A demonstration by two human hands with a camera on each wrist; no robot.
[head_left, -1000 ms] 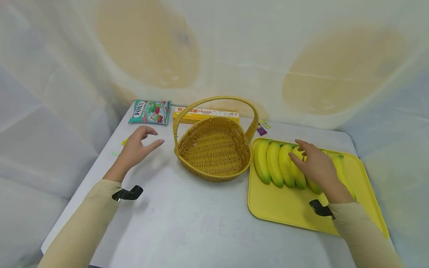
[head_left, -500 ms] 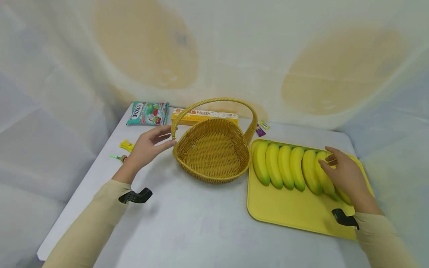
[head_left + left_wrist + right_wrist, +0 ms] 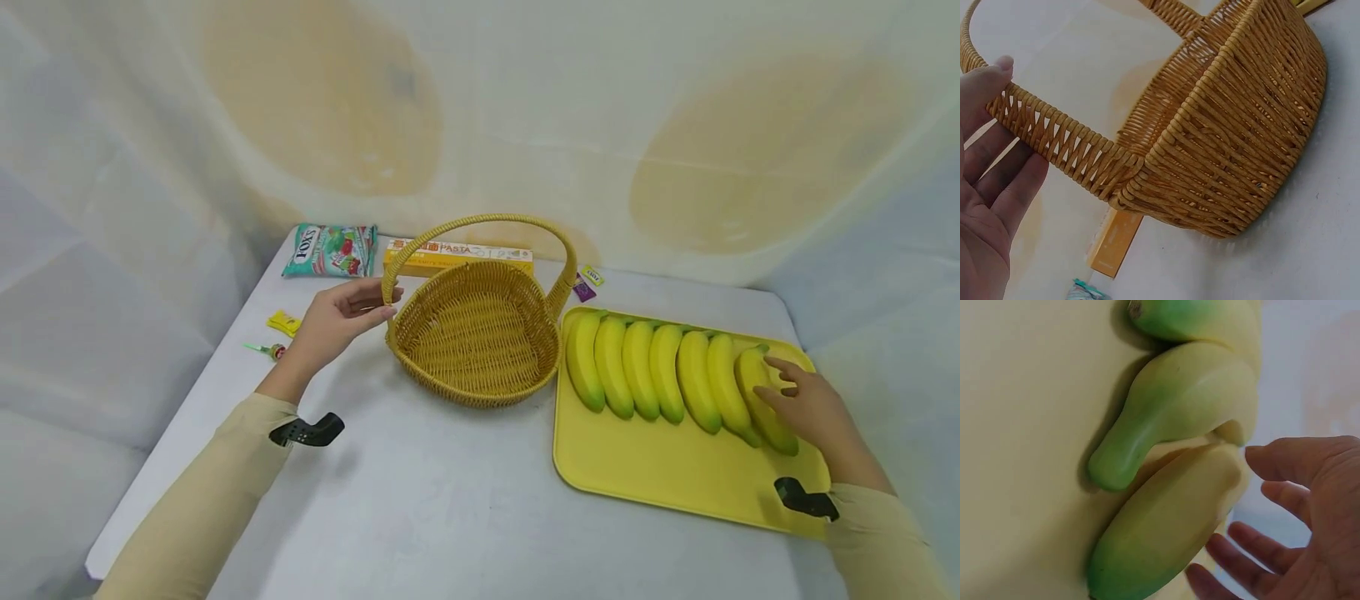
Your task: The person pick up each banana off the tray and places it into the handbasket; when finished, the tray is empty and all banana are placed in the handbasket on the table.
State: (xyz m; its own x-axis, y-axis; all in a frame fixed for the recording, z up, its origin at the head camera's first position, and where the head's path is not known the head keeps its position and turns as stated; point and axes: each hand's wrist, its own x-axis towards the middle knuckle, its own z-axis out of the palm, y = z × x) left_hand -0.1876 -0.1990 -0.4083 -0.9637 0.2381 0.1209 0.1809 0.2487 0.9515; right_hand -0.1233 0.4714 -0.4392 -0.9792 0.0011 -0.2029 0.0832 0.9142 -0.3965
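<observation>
A woven wicker basket (image 3: 476, 333) (image 3: 1235, 125) stands empty mid-table, its arched handle (image 3: 480, 223) upright. My left hand (image 3: 341, 321) (image 3: 985, 187) holds the handle's left base (image 3: 1054, 134), thumb on top and fingers beneath the strip. Right of the basket, a yellow tray (image 3: 660, 475) carries several green-tipped bananas in a row. My right hand (image 3: 806, 408) (image 3: 1297, 525) lies at the rightmost banana (image 3: 765, 400) (image 3: 1166, 519) with fingers spread and loosely bent beside it; it grips nothing.
A teal candy bag (image 3: 330, 250) and a yellow pasta box (image 3: 457, 254) (image 3: 1116, 240) lie behind the basket. Small packets (image 3: 285, 323) sit by the table's left edge, small sachets (image 3: 587, 287) behind the tray. White draped cloth rises behind the table.
My left hand moved from above the table to the basket handle and took hold of it. My right hand slid rightward along the bananas to the last one.
</observation>
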